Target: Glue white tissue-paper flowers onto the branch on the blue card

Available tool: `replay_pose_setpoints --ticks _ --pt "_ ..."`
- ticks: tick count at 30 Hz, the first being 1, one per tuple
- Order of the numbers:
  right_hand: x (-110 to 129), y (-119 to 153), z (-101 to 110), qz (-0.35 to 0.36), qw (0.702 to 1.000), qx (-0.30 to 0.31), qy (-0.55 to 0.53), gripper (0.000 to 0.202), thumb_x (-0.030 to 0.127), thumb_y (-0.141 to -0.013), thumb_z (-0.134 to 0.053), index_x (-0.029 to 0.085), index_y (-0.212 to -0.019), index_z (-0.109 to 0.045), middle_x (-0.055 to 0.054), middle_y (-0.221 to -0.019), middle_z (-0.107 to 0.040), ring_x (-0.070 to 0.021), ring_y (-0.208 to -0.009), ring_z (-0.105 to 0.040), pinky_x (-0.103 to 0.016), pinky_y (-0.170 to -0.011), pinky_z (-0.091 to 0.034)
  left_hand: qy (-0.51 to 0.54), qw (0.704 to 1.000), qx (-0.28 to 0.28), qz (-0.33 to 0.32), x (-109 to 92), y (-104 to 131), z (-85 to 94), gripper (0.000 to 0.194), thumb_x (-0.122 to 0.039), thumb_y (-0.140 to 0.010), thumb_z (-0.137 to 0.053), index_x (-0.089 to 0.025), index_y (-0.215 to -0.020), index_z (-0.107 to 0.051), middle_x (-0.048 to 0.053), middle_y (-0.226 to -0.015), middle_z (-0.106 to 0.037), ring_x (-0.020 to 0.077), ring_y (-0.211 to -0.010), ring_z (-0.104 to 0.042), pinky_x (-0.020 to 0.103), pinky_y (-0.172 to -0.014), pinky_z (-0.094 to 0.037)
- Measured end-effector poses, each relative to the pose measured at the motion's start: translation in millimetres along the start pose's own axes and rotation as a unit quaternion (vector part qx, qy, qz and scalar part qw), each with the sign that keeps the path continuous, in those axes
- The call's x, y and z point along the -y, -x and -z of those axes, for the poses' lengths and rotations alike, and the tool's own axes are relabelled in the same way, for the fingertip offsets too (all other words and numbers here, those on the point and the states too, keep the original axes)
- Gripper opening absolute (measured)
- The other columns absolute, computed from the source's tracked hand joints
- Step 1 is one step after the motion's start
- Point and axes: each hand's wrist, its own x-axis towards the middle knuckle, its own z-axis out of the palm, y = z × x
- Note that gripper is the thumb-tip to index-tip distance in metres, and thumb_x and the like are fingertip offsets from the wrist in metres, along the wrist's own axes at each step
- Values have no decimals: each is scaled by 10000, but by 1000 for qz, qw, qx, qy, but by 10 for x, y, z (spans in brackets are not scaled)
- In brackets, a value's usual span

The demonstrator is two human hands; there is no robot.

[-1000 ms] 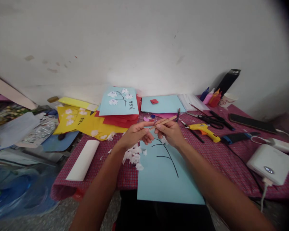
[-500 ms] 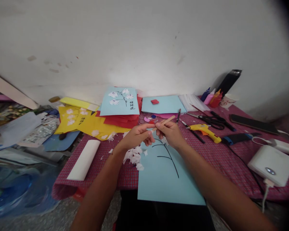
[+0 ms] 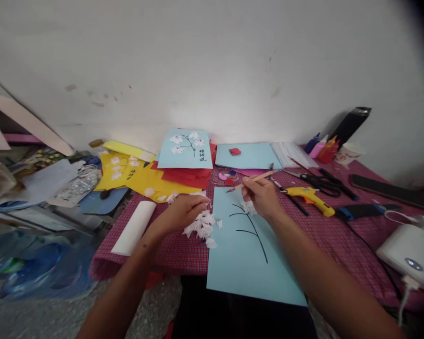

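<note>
Wooden stick (image 3: pixel 262 177) pinched in right hand (image 3: pixel 262 196), near blue sheet's (image 3: pixel 242 268) far edge. Left hand (image 3: pixel 183 210) by white scraps (image 3: pixel 203 227), left of sheet; its grip: cannot tell.

Room to pass over near end of blue sheet (image 3: pixel 240 278), btwn forearms (image 3: pixel 311 259); dark-tipped stick (image 3: pixel 236 187) in R hand (image 3: pixel 262 195) juts over far end, w/ paper scraps (image 3: pixel 202 227) at L edge, glue gun (image 3: pixel 311 197) & scissors (image 3: pixel 320 182) crowding R.

Soft, rather dim light brightens the middle of the wall (image 3: pixel 198 89); a faint shadow lies beside the black flask (image 3: pixel 351 125). Edges blur and stretch (the upper right corner is black).
</note>
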Motion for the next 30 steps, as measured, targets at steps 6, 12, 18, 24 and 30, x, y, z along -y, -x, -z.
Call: replay_pose_setpoints --ticks 6,12,18,24,30 --pt "6 15 -12 -8 1000 5 -1 308 420 -795 -746 182 -651 -614 7 -554 -602 -95 -410 -482 -240 -376 -335 28 998 54 13 -7 203 -19 270 -293 -939 -519 -263 -1114 -723 40 -1092 -739 205 -989 -667 300 -878 -476" --pt "2 -3 3 -11 1000 3 -12 296 404 -793 -750 177 -659 -616 11 -553 -604 -90 -402 -483 -234 -365 -329 101 985 -103 94 111 150 28 245 -350 -899 -583 -206 -1041 -722 40 -888 -738 159 -768 -654 253 -691 -492" --pt "-3 -7 10 -15 1000 7 -22 295 399 -801 -741 173 -661 -614 12 -550 -605 -88 -399 -485 -225 -364 -332 328 887 -309 105 246 -265 2 367 -431 -891 -553 -186 -629 -483 -36 -535 -498 85 -461 -459 210 -483 -411" --pt "-13 -17 24 -7 1000 3 -22 312 403 -807 -735 168 -647 -607 16 -545 -598 -80 -404 -487 -210 -376 -339 325 867 -357 122 452 -481 -105 426 -469 -889 -531 -209 -587 -381 -79 -479 -330 74 -401 -336 200 -417 -337" --pt "-14 -12 17 0 1000 -5 -23 307 420 -807 -733 171 -668 -618 20 -557 -603 -77 -407 -487 -206 -377 -339 110 952 -269 98 552 -338 -116 265 -394 -888 -553 -180 -741 -608 -31 -618 -563 99 -525 -488 210 -505 -376"
